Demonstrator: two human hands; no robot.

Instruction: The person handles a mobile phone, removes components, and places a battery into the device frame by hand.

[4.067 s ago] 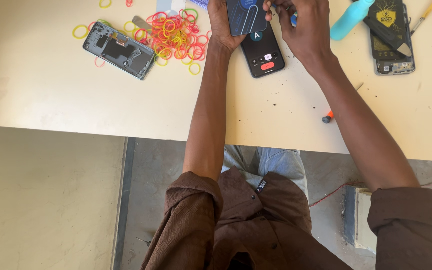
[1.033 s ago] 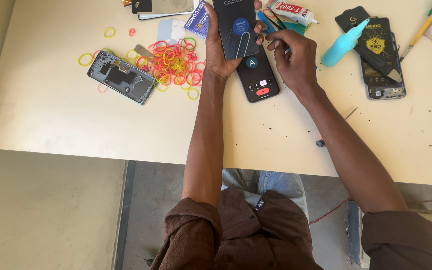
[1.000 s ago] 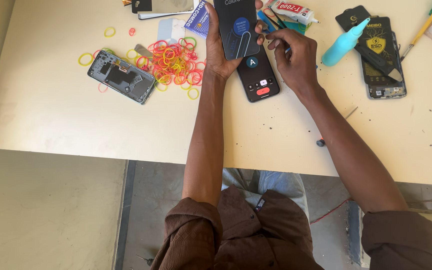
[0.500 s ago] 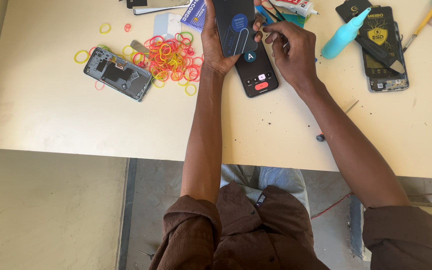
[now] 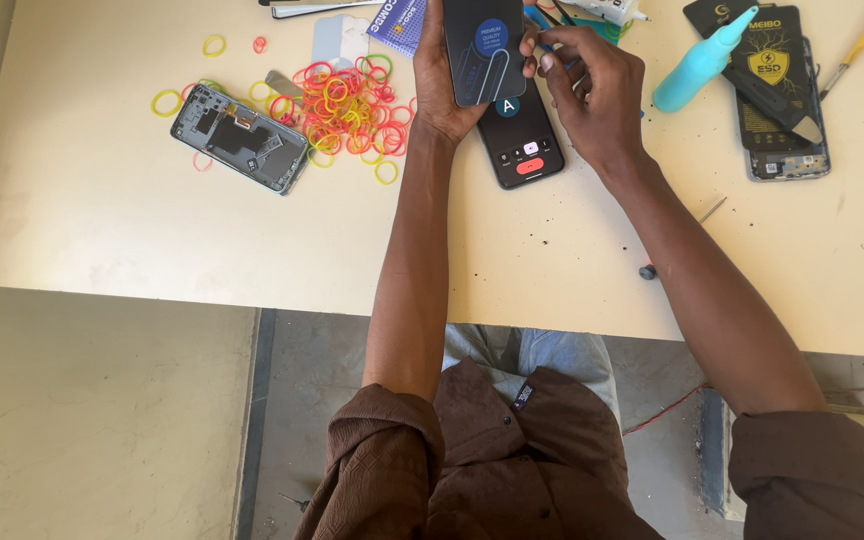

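Head view change: my hands and the panel sit slightly higher than half a second ago.
Left hand (image 5: 439,85): grips dark glossy rectangular glass panel (image 5: 483,48), above the black phone (image 5: 523,137).
Right hand (image 5: 592,85): fingertips pinched at the panel's right edge.

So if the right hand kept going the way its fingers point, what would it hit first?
The right hand points left, at the edge of the dark screen panel that the left hand holds up. It would probably meet that edge first; its fingertips look almost on it already.
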